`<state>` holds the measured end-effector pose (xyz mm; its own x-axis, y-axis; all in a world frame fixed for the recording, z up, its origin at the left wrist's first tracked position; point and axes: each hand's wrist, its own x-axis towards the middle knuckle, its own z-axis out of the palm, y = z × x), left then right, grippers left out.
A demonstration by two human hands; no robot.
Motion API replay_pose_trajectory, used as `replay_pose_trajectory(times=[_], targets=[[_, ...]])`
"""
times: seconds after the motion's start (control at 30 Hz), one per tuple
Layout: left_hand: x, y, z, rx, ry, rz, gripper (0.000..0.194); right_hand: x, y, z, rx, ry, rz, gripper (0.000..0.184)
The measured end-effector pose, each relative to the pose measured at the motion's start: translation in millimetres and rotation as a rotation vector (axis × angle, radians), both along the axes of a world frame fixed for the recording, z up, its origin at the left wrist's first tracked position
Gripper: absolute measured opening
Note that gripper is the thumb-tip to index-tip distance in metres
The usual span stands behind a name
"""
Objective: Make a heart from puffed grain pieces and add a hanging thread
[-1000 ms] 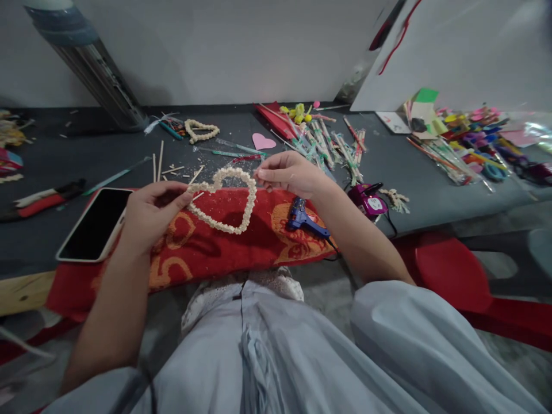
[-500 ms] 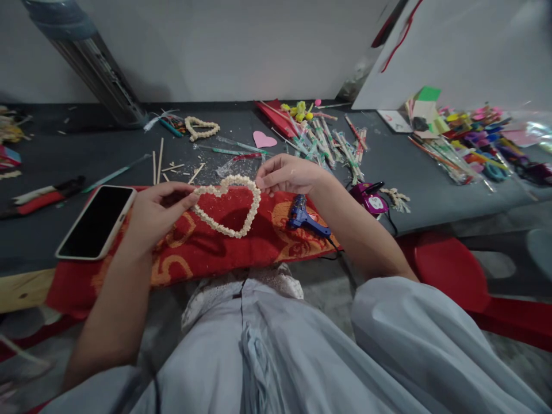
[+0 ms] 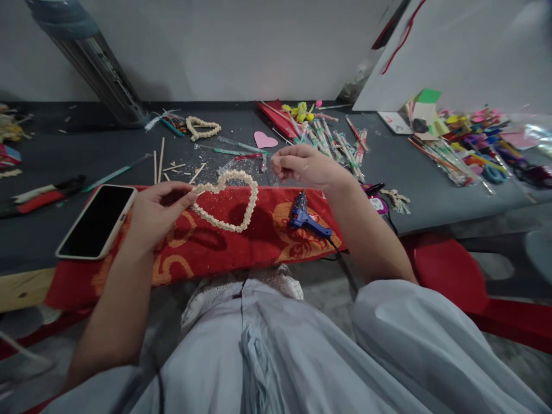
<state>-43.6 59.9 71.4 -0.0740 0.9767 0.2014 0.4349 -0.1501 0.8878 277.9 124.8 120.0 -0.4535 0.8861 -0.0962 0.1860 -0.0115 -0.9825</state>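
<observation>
A cream, bumpy heart-shaped frame [image 3: 214, 222] is held up above the red towel [image 3: 233, 250], pinched at its left side between the thumb and fingers of my left hand [image 3: 153, 215]. My right hand [image 3: 304, 167] is apart from the heart, off its right side, with thumb and fingers drawn together. Whether anything thin is between those fingertips, I cannot make out. Below the right hand, a blue glue gun [image 3: 308, 218] lies on the towel with its cord trailing down. Small cut sticks [image 3: 175, 167] and crumbs lie behind the heart.
A phone [image 3: 98, 221] rests on the towel's left end, near red-handled pliers [image 3: 43, 198]. Behind are a smaller heart frame [image 3: 202, 135], a pink paper heart [image 3: 264, 140] and wrapped sticks [image 3: 330, 138]. A tall bottle [image 3: 95, 69] stands back left; craft supplies [image 3: 474, 144] crowd the right.
My right hand has let go of the heart's right side and moved a little to the right. The left hand keeps its hold, and the heart has shifted slightly.
</observation>
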Motion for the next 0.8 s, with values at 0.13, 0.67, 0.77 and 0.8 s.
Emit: replay_pose_trajectory(times=[0.13,0.67,0.77,0.8], targets=[[-1,6,-6.6,0.055,-0.100,0.043,0.039,33,12,-7.5,0.030,0.109,-0.288,0.027],[10,23,-18.2,-0.033,-0.601,0.074,0.058,36,-18,-48.1,0.192,-0.069,-0.292,0.034],[11,27,-19.3,-0.019,-0.601,0.050,0.053,17,-27,-49.7,0.271,-0.153,-0.176,0.029],[11,27,-19.0,-0.009,-0.597,0.048,0.052,12,-30,-50.6,0.291,-0.171,-0.153,0.028]])
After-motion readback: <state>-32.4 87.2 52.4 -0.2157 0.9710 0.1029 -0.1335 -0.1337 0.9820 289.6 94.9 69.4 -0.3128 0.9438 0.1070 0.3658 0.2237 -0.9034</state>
